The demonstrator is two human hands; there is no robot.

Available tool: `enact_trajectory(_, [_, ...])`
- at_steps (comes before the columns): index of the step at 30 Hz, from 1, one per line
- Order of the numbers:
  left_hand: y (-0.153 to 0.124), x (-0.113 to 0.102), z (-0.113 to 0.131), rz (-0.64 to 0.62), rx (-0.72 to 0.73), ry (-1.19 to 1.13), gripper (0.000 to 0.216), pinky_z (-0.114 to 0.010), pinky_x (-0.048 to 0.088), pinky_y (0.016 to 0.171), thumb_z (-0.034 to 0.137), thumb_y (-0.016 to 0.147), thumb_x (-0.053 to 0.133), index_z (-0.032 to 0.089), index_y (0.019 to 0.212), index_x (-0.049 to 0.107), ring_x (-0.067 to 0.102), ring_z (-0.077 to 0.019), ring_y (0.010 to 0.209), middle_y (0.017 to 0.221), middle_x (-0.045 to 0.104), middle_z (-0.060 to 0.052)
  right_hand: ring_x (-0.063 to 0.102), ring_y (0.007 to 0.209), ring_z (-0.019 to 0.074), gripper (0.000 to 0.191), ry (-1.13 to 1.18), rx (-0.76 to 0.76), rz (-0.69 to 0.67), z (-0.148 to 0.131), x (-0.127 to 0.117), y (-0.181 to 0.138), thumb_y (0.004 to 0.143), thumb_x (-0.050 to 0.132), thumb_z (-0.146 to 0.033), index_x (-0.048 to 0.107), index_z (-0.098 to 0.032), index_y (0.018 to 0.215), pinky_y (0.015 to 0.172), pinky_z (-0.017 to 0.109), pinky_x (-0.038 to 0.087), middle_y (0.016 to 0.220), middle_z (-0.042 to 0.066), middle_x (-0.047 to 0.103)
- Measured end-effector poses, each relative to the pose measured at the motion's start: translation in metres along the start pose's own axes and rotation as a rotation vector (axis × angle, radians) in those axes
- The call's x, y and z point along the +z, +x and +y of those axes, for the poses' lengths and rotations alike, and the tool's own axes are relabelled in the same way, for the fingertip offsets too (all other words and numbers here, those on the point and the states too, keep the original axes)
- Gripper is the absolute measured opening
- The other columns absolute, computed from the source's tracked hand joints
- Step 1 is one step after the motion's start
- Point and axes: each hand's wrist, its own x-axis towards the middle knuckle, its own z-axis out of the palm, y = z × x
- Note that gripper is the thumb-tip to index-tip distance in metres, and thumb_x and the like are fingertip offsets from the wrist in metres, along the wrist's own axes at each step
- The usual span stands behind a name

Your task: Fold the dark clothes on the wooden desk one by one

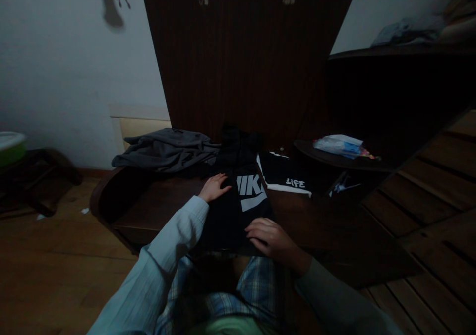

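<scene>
Dark wardrobe (241,52) fills the back, and in front of you the low wooden bench (148,201) carries the lot. The grey garment (167,149) lies heaped at the far left corner, out of your way, and a black top with white lettering (286,179) sits further right. Dead centre, just past your knees, the black logo garment (234,221) lies stretched flat — pinned that way by both palms, by the look of it. Your left hand (214,187) rests flat on its upper left edge, fingers out straight. Your right hand (269,238) presses the near right edge, fingers spread — gripping nothing
</scene>
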Motion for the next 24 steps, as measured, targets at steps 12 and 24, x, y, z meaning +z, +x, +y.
enact_trajectory(12, [-0.001,-0.001,0.002,0.005,-0.008,-0.009,0.051,-0.035,0.028,0.101,0.047,0.080,0.040,0.016,0.120,0.046,0.034,-0.0212,0.123,0.132,0.042,-0.009,0.051,0.080,0.0212,0.013,-0.193,0.354,0.097,-0.038,0.030,0.007,0.070,0.055,-0.026,0.047,-0.019,0.077,0.067,0.033,0.041,0.084,0.008,0.057])
enact_trajectory(24, [0.001,0.002,-0.002,0.041,-0.005,-0.019,0.046,-0.034,0.030,0.099,0.042,0.081,0.040,0.015,0.118,0.049,0.038,-0.0209,0.121,0.129,0.045,-0.010,0.049,0.081,0.0206,0.007,-0.206,0.434,0.119,-0.046,0.035,0.005,0.065,0.049,-0.012,0.049,-0.020,0.067,0.069,0.032,0.039,0.086,0.007,0.055])
